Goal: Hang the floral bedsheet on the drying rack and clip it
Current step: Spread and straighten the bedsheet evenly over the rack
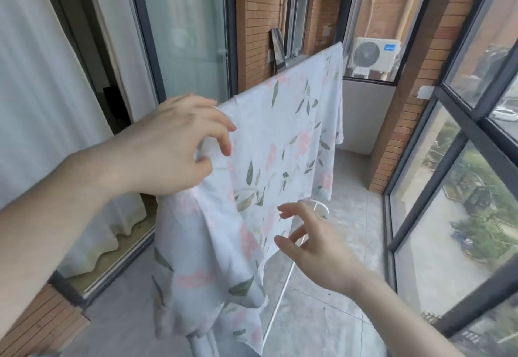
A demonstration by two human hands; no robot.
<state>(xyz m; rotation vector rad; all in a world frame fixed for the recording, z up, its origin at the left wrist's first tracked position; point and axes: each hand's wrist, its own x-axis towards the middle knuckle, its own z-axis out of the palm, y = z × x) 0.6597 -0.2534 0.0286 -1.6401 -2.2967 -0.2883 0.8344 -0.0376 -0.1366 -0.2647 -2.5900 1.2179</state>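
The floral bedsheet [283, 143], white with pink flowers and green leaves, hangs draped over the top bar of the drying rack, which it hides. A white leg of the drying rack [277, 309] shows below the cloth. My left hand [179, 143] is at the sheet's near top corner, thumb and a finger pinching a fold of fabric there. My right hand [311, 241] hovers lower, beside the sheet's hanging edge, fingers spread and holding nothing. No clip is visible.
I stand on a narrow glazed balcony. Sliding glass doors and a white curtain [42, 104] are on the left, tall windows [462, 160] on the right, a brick wall and an air-conditioner unit [372, 53] at the far end. Grey floor [322, 314] lies below.
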